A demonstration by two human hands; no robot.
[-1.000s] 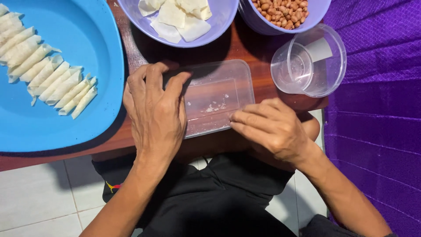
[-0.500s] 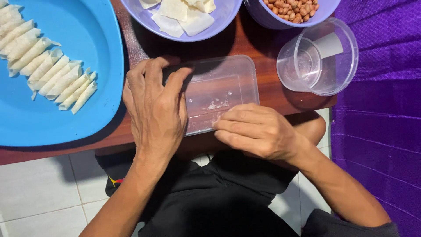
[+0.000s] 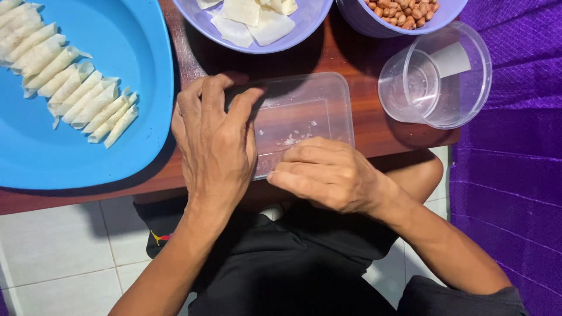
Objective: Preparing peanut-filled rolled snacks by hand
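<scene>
My left hand (image 3: 213,146) lies palm down, fingers spread, over the left end of a clear rectangular plastic container (image 3: 310,111) on the wooden table (image 3: 363,64). My right hand (image 3: 331,175) is at the container's near edge with its fingers curled and pressed together. Whatever is under those fingers is hidden. A few pale crumbs lie in the container's bottom.
A blue tray (image 3: 140,129) at the left holds several rolled pale wrappers (image 3: 70,88). At the back stand a lilac bowl (image 3: 304,29) of flat wrappers and a bowl of peanuts (image 3: 404,11). A clear cup (image 3: 410,85) sits in a round tub (image 3: 468,76). Purple cloth (image 3: 515,146) lies to the right.
My right hand has slid left along the container's near edge, closer to my left hand. The left hand has stayed on the container.
</scene>
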